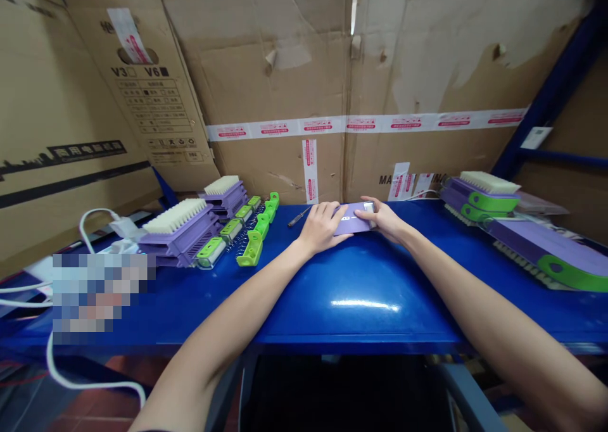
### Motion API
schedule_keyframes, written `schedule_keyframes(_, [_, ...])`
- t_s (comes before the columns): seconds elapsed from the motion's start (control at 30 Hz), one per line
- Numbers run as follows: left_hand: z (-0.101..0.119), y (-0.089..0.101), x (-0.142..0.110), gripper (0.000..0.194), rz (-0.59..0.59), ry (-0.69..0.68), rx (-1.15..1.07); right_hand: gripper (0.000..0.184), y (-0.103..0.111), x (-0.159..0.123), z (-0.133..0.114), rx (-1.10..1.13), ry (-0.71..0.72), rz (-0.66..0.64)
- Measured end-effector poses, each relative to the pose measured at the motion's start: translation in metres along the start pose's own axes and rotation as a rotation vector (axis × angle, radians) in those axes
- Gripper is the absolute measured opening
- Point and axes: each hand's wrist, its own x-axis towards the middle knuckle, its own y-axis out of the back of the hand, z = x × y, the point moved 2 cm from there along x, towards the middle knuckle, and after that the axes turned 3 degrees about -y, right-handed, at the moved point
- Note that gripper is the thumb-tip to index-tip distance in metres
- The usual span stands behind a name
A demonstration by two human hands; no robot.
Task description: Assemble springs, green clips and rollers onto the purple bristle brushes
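Note:
A flat purple plastic piece [350,222] with small white markings is held between my two hands above the far middle of the blue table. My left hand [322,227] lies over its left end, fingers closed around it. At the right end, my right hand [384,218] grips it with the thumb on top, beside a clear or silvery end part. The underside of the piece is hidden. Just left of my left hand, a screwdriver [298,218] rests on the table, its tip partly behind the hand.
Purple blocks with white bristles [178,229] stand at the left, beside a row of green-and-clear parts [211,251], small springs [247,229] and green end caps [250,248]. Purple-and-green brush units [551,248] lie at the right. Cardboard [285,90] walls the back. White cables [95,384] hang at left.

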Motion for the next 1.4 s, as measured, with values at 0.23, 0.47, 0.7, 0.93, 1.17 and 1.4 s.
schedule_keyframes(0.23, [0.011, 0.005, 0.01, 0.053, 0.036, 0.096, -0.067, 0.075, 0.008, 0.016, 0.015, -0.209, 0.103, 0.2])
schedule_keyframes(0.47, [0.007, 0.007, 0.009, 0.048, -0.107, 0.288, -0.149, 0.055, 0.009, 0.021, 0.022, -0.18, 0.099, 0.232])
schedule_keyframes(0.7, [0.016, 0.007, 0.009, 0.048, -0.127, 0.244, -0.179, 0.053, 0.018, 0.027, 0.024, -0.45, 0.241, 0.429])
schedule_keyframes(0.93, [0.012, 0.004, 0.009, 0.042, -0.163, 0.472, -0.081, 0.049, 0.018, 0.024, 0.018, -0.596, 0.429, 0.508])
schedule_keyframes(1.17, [0.01, 0.001, 0.007, 0.048, -0.175, 0.558, -0.086, 0.046, 0.012, 0.021, 0.017, -0.684, 0.512, 0.481])
schedule_keyframes(1.4, [0.015, -0.006, 0.005, 0.058, -0.161, 0.482, -0.094, 0.051, 0.01, 0.015, 0.012, -0.765, 0.429, 0.44])
